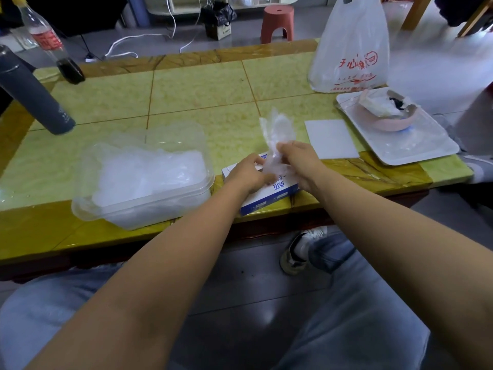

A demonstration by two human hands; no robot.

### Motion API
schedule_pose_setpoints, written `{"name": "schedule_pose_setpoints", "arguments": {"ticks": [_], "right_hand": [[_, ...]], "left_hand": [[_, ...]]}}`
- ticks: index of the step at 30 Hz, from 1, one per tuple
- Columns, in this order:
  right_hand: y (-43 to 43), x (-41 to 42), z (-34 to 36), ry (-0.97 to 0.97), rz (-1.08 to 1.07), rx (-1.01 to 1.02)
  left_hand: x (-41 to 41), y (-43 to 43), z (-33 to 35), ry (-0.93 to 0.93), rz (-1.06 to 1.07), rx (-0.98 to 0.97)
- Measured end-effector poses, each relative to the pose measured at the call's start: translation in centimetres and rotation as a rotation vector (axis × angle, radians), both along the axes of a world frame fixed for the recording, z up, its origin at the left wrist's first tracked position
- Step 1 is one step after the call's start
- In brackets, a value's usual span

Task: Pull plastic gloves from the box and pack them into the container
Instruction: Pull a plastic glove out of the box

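A white and blue glove box (269,192) lies at the table's front edge. My right hand (300,162) pinches a clear plastic glove (277,132) that stands up above the box. My left hand (249,173) rests on the box top, its fingers at the glove's lower end. Left of the box stands a clear plastic container (88,209) with several crumpled gloves (149,172) piled inside; its lid is open at the back.
A grey flask (34,100) and a cola bottle (50,44) stand at the far left. A white card (330,138), a white tray (416,148) with a pink bowl (384,124) and a white plastic bag (352,46) fill the right side.
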State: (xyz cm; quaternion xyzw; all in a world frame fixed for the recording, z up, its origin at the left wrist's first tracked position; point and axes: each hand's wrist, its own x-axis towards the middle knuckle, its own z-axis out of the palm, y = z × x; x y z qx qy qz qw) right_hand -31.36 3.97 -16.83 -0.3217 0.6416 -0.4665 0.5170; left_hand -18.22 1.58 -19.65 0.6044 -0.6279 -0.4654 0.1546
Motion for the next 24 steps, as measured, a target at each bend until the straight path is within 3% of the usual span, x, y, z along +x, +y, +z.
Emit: {"name": "schedule_pose_setpoints", "arguments": {"ticks": [8, 11, 17, 24], "right_hand": [[0.8, -0.5, 1.0, -0.081, -0.103, 0.014], [1.4, -0.3, 1.0, 0.024, -0.001, 0.047], [1.5, 0.2, 0.0, 0.137, 0.19, 0.026], [1.4, 0.4, -0.6, 0.133, 0.025, -0.023]], "left_hand": [[1.2, 0.2, -0.4, 0.149, 0.169, -0.172], [1.6, 0.0, 0.2, 0.217, 0.225, -0.219], [1.8, 0.8, 0.4, 0.378, 0.255, -0.039], [2.2, 0.8, 0.6, 0.469, 0.32, 0.011]]}}
